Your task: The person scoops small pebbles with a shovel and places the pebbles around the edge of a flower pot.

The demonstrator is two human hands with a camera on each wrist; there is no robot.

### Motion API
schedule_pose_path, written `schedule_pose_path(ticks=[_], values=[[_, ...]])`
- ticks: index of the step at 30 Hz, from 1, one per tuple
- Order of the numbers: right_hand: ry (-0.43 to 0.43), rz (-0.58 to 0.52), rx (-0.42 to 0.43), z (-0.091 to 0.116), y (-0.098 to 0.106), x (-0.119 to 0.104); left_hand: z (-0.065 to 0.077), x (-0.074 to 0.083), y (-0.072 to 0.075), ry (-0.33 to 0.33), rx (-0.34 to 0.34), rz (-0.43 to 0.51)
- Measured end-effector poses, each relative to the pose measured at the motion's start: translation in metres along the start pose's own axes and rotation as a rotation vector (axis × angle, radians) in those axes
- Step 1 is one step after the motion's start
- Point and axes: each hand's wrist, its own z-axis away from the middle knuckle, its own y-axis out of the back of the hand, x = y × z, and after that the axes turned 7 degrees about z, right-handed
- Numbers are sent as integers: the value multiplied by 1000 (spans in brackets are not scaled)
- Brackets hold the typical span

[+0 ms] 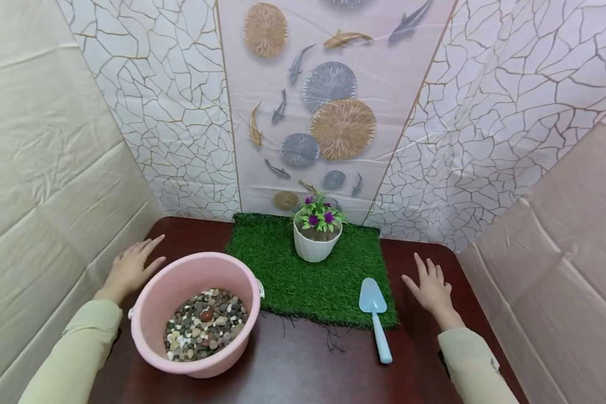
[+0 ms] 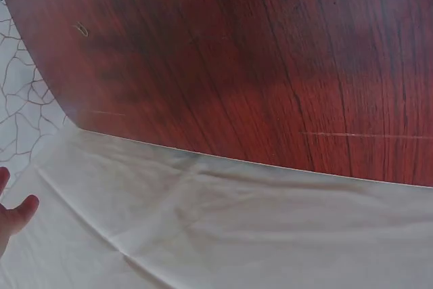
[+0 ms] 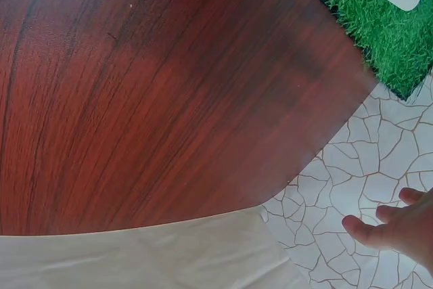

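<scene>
In the head view my left hand [image 1: 131, 268] is just left of a pink bucket [image 1: 194, 262], fingers spread and nothing held. Grey, white and brown pebbles [image 1: 208, 322] cover the bucket's bottom. My right hand [image 1: 431, 289] hovers at the right side with fingers apart, holding nothing. Nearest to it is a light blue trowel [image 1: 376, 320], its blade on the artificial grass mat [image 1: 303, 286] and its handle on the table. A white pot [image 1: 315, 247] with a purple-flowered plant [image 1: 321, 216] stands upright on the mat. Only some fingers of each hand show in the wrist views.
The dark red-brown wooden table [image 1: 303, 370] has rounded far corners. Beige cloth hangs at the left [image 1: 45, 168] and right [image 1: 560, 252]. Behind the table is a patterned backdrop [image 1: 182, 112] with fish and round shapes. The bucket's white handle joint [image 1: 260, 288] overhangs the mat's left side.
</scene>
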Motion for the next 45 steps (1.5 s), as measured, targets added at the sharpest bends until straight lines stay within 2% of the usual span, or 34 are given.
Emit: schedule_pose_path(ticks=[4, 9, 15, 18, 24, 30, 32, 40, 43, 45], values=[[1, 2, 6, 0, 0, 0, 4, -3, 1, -4, 42, -22], [7, 9, 18, 0, 1, -1, 11, -10, 2, 33, 105, -44], [5, 10, 16, 1, 3, -2, 14, -14, 5, 25, 173, 10], [4, 12, 31, 2, 5, -3, 14, -13, 6, 16, 171, 56], [13, 4, 66, 7, 7, 0, 13, -8, 10, 56, 70, 201], [35, -1, 77, 12, 7, -2, 20, -9, 6, 65, 56, 378], [46, -6, 85, 14, 5, -4, 23, -8, 5, 56, 26, 451], [58, -43, 90, 23, 0, -10, 31, -3, 7, -2, -223, 926], [59, -74, 92, 25, 0, -12, 33, 0, 8, -23, -287, 1016], [59, -94, 90, 27, -1, -13, 36, 3, 8, -23, -316, 1042]])
